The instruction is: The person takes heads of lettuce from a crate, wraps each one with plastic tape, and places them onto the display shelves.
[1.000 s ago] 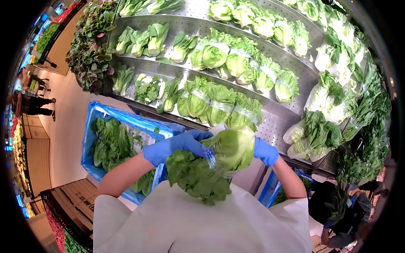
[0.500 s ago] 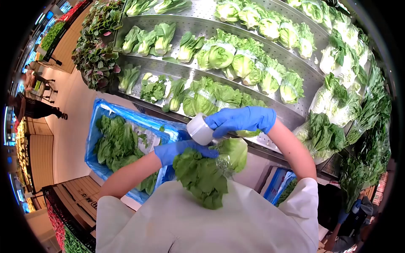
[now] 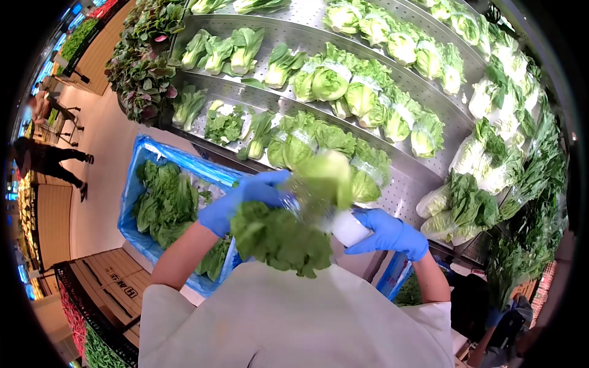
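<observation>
A leafy green lettuce (image 3: 279, 236) is held in front of my chest, its pale stem end up and blurred by motion. My left hand (image 3: 245, 199), in a blue glove, is closed round its left side; some fingers are hidden behind the leaves. Clear film (image 3: 300, 199) is wrapped round the middle of the head. On the right, my right hand (image 3: 389, 233), also gloved in blue, grips a white roll of clear film (image 3: 351, 229) close beside the lettuce.
Stepped metal shelves (image 3: 405, 144) ahead carry several lettuces and cabbages. A blue-lined crate (image 3: 132, 202) of leafy greens stands at left, with another crate (image 3: 389, 276) at lower right. Cardboard boxes (image 3: 104, 288) are lower left. A person (image 3: 49, 159) walks at far left; another person is partly visible at lower right.
My right hand has carried the roll from above the lettuce down to its right side. My left hand has raised the lettuce, turning its stem end upward.
</observation>
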A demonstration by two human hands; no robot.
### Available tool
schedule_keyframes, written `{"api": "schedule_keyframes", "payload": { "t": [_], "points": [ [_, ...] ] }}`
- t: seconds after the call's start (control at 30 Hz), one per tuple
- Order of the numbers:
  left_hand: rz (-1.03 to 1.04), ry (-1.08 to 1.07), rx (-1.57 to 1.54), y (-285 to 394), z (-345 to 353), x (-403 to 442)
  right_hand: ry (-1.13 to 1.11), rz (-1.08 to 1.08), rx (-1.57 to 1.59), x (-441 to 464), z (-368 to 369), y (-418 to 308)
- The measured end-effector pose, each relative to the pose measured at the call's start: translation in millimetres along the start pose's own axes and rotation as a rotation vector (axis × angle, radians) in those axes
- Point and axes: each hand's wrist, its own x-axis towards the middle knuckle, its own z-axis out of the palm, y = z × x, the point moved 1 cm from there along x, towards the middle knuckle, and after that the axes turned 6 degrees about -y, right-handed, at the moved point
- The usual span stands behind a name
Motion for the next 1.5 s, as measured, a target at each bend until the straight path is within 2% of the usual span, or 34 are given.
{"api": "schedule_keyframes", "payload": {
  "t": [0.03,0.07,0.1,0.13,0.2,0.27,0.37,0.43,0.47,0.5,0.53,0.57,0.6,0.63,0.67,0.73,0.77,0.8,0.83,0.87,0.9,0.97,1.03,1.07,1.1,1.13,1.2,1.23,1.27,1.33,1.37,1.4,1.47,1.5],
  "points": [
    [-0.121,0.017,0.109,1.6,9.2,5.1,0.041,-0.268,-0.243,6.9,-1.0,6.2],
    [-0.126,0.009,0.107,-4.1,10.6,13.4,0.082,-0.537,-0.488,16.4,-1.0,16.0],
    [-0.178,-0.103,0.171,-12.0,9.5,21.9,0.204,-0.716,-0.52,36.0,-1.3,36.6],
    [-0.231,-0.218,0.237,-16.1,10.1,28.7,0.215,-0.715,-0.515,40.6,-3.7,37.3],
    [-0.318,-0.187,0.157,-9.5,20.8,31.5,0.201,-0.592,-0.433,46.5,-13.7,35.6],
    [-0.251,-0.141,-0.136,-7.8,24.2,31.7,0.222,-0.685,-0.469,33.1,-12.3,31.8],
    [-0.243,-0.252,-0.179,0.7,38.4,30.5,0.232,-0.74,-0.431,37.2,-18.4,30.5],
    [-0.339,-0.314,-0.086,-10.5,31.2,37.4,0.022,-0.924,-0.24,52.9,-29.2,30.6],
    [-0.429,-0.373,0.005,-20.2,24.8,41.9,0.025,-0.925,-0.237,53.1,-34.6,25.4],
    [-0.431,-0.475,0.167,-25.0,23.9,48.8,-0.11,-0.702,-0.086,52.5,-39.7,18.7],
    [-0.432,-0.474,0.169,-28.7,25.0,48.8,-0.241,-0.476,0.061,51.9,-44.4,11.5],
    [-0.533,-0.344,0.132,-25.5,35.7,44.5,-0.268,-0.548,0.204,53.0,-47.8,0.7],
    [-0.631,-0.211,0.096,-25.4,41.9,40.1,-0.269,-0.551,0.202,55.3,-52.9,-9.6],
    [-0.565,-0.079,0.207,-28.8,41.4,38.3,-0.275,-0.563,0.098,57.4,-57.8,-19.9],
    [-0.566,-0.077,0.209,-24.8,45.0,37.8,-0.279,-0.573,-0.005,56.5,-57.8,-30.4],
    [-0.192,-0.017,0.246,-9.4,53.5,38.4,-0.272,-0.586,-0.021,38.1,-43.9,-64.1],
    [-0.148,0.0,0.416,-15.3,35.9,40.6,-0.225,-0.525,-0.126,29.7,-39.0,-78.1],
    [-0.148,0.0,0.418,-8.4,29.6,33.4,-0.178,-0.463,-0.23,26.0,-35.7,-83.7],
    [-0.139,0.037,0.544,1.2,24.4,24.2,-0.187,-0.565,-0.106,28.4,-31.2,-78.4],
    [-0.126,0.074,0.668,9.8,22.6,18.1,-0.187,-0.564,-0.109,25.4,-21.0,-77.1],
    [-0.12,0.076,0.668,17.6,24.2,14.7,-0.065,-0.663,-0.04,21.9,-9.2,-78.3],
    [0.071,0.233,0.526,29.2,29.1,4.5,0.136,-0.829,0.071,25.1,10.8,-80.2],
    [0.098,0.214,0.481,32.5,35.0,-1.6,0.119,-0.913,0.025,31.7,19.6,-79.3],
    [0.142,0.17,0.605,30.1,30.0,-1.6,0.118,-1.003,-0.019,32.2,23.5,-79.5],
    [0.192,0.132,0.729,27.8,25.0,-1.6,0.301,-0.893,-0.226,23.3,30.4,-75.5],
    [0.247,0.101,0.848,25.5,19.8,-1.6,0.3,-0.895,-0.23,15.6,31.5,-77.1],
    [0.088,0.008,0.152,29.0,25.7,-2.6,0.311,-1.035,-0.47,1.1,33.4,-78.3],
    [0.093,0.132,0.196,30.4,33.0,-4.4,0.311,-1.091,-0.484,-1.8,34.0,-67.0],
    [0.037,0.149,-0.063,30.9,32.3,-7.6,0.3,-1.09,-0.484,-4.5,36.0,-54.7],
    [0.064,0.132,-0.185,30.0,34.1,-12.1,0.309,-0.974,-0.206,-10.9,39.4,-30.9],
    [0.062,0.136,-0.188,24.6,31.1,-13.2,0.335,-0.835,-0.147,-14.8,39.3,-23.6],
    [0.067,0.165,-0.176,15.0,25.2,-12.7,0.336,-0.834,-0.144,-17.6,36.0,-21.9],
    [0.062,0.183,-0.164,1.0,18.4,-9.3,0.27,-0.546,-0.053,-22.0,31.1,-21.3],
    [0.067,0.129,-0.237,-3.8,16.9,-6.8,0.279,-0.543,-0.048,-21.3,31.8,-17.9]
  ]
}}
